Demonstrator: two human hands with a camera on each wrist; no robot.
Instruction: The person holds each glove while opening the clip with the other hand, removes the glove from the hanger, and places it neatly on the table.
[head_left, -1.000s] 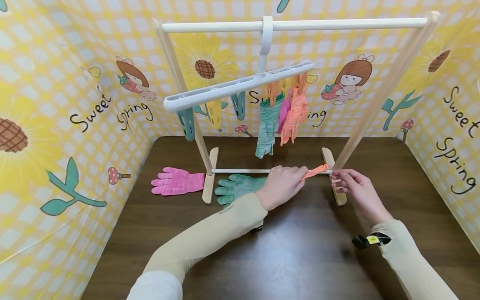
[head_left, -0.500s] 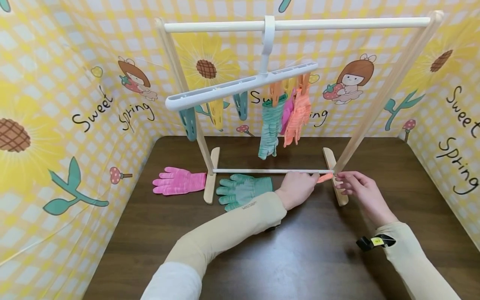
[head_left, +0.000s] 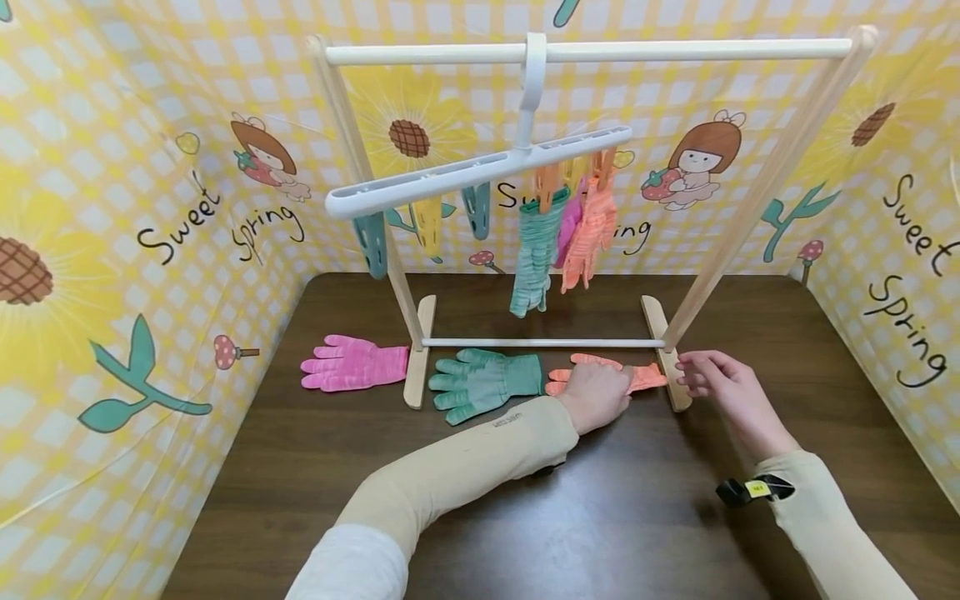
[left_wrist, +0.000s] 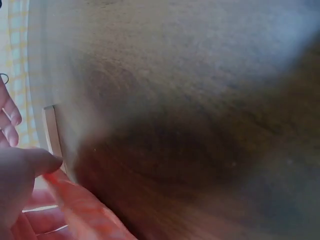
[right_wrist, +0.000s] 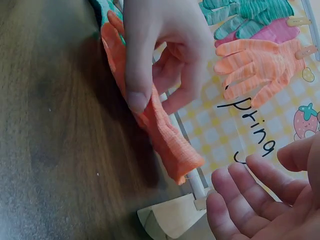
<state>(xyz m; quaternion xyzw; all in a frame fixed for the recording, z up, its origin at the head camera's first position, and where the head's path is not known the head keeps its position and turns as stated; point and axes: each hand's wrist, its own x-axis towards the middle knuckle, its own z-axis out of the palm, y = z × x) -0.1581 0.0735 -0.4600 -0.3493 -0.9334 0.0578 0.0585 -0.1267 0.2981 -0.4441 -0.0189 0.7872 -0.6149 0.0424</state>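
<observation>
Orange glove (head_left: 600,377) now lies flat on the table (head_left: 600,517), just in front of the rack's (head_left: 592,50) lower bar (head_left: 540,342); a second ago it was a stretched strip held up at the bar between both hands, and half a second ago only a small end showed between them. The left hand (head_left: 597,394) has come down with it and rests on its middle, thumb and fingers pinching the fabric (the right wrist view shows the cloth lifted in a fold under the thumb). The right hand (head_left: 723,390) has let go: its fingers are apart and relaxed, holding nothing, just right of the glove's cuff and beside the rack's right foot (head_left: 660,350).

The green glove (head_left: 483,385) lies just left of the orange one, their edges touching or nearly so, and the pink glove (head_left: 352,374) sits beyond the left foot (head_left: 418,354); neither has moved.

No box or tray is in view; what holds things is the clip hanger (head_left: 480,171) on the top bar. Its clips carry a hung green glove (head_left: 534,254), a hung pink glove (head_left: 570,229) partly hidden behind, and a hung orange glove (head_left: 592,237), as before. Three clips (head_left: 427,227) at its left end hang bare.
</observation>
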